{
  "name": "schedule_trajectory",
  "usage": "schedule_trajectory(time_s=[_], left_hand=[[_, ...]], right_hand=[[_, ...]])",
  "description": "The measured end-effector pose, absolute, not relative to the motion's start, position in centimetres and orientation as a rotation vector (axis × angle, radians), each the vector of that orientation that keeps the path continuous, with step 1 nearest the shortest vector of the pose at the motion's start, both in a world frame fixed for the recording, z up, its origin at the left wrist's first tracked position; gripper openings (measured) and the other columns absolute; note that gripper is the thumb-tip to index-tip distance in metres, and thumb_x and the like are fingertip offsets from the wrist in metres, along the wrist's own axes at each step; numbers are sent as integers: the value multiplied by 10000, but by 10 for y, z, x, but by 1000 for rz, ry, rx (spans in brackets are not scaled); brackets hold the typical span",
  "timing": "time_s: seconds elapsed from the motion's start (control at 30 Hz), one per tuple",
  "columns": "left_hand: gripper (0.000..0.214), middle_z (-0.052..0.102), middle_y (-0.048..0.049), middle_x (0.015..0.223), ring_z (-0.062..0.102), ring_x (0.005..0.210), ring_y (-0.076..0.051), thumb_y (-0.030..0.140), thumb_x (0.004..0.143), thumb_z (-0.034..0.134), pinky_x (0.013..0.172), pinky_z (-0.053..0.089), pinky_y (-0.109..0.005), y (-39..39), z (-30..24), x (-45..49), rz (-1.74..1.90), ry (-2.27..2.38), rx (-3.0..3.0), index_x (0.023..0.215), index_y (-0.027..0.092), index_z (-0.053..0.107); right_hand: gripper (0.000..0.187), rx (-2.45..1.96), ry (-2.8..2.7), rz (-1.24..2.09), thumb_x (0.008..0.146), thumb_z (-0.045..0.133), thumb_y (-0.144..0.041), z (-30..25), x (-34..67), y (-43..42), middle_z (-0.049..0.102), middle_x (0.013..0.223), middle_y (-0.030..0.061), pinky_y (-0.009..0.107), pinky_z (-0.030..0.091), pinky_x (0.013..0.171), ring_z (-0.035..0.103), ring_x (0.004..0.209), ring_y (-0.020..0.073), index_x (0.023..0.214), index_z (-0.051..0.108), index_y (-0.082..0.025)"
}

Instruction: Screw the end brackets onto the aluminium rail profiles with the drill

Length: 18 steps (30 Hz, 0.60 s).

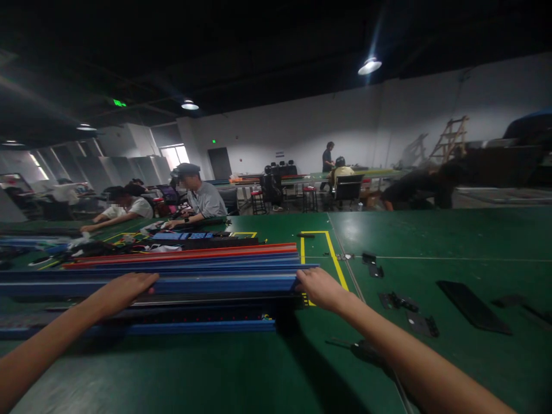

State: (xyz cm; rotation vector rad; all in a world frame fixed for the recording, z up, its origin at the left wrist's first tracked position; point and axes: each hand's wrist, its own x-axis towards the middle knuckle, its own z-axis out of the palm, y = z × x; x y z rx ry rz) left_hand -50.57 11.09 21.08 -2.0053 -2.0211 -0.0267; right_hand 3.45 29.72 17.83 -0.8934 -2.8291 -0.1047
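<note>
A long blue rail (233,283), probably a metal profile, runs across in front of me and leaves the view at the left. My left hand (127,290) is closed over its upper edge, partway along. At the rail's right end, my right hand (321,287) grips it, fingers curled over the tip; the thumbs are mostly hidden. Below it lies another blue rail (207,328) with a dark strip and small red dots. Behind the held rail are red strips (241,250) and more blue lengths.
On the green table (207,374) a screwdriver (345,344) lies near my right forearm. Farther right are black brackets (420,324) and a flat black slab (474,307). Yellow tape (336,259) marks the surface. Across the table, a co-worker in a cap (202,195) sits beside another person.
</note>
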Motion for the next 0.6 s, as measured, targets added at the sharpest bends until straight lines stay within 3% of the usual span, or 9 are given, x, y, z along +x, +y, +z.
schedule_trajectory(time_s=[0.2, 0.4, 0.5, 0.6], left_hand=[[466, 782, -96, 1217, 725, 1116, -287, 151, 862, 398, 1000, 537, -421, 85, 194, -518, 47, -2007, -2089, 1204, 176, 712], [433, 801, 6, 1178, 727, 1102, -253, 164, 831, 471, 1011, 542, -421, 53, 185, -494, -44, -1990, -2051, 1177, 305, 691], [510, 791, -42, 1210, 722, 1140, -278, 103, 745, 520, 1027, 538, -437, 42, 178, -489, 16, -2059, -2055, 1198, 245, 704], [503, 784, -90, 1217, 735, 1126, -255, 42, 761, 504, 1028, 530, -381, 32, 162, -497, 24, -2109, -2022, 1195, 174, 720]], right_hand=[[189, -879, -2815, -88, 1027, 593, -284, 180, 47, 266, 791, 1096, 147, 377, 518, 858, 750, 1003, 297, 1111, 679, -137], [184, -881, -2810, -76, 1020, 608, -260, 170, 56, 242, 791, 1093, 156, 375, 521, 863, 749, 1010, 300, 1129, 684, -132], [189, -885, -2817, -79, 1019, 612, -260, 162, 60, 232, 789, 1093, 162, 381, 521, 876, 747, 1021, 302, 1135, 680, -128], [196, -898, -2834, -68, 1023, 609, -271, 154, 65, 222, 788, 1101, 165, 382, 519, 878, 746, 1026, 300, 1138, 682, -131]])
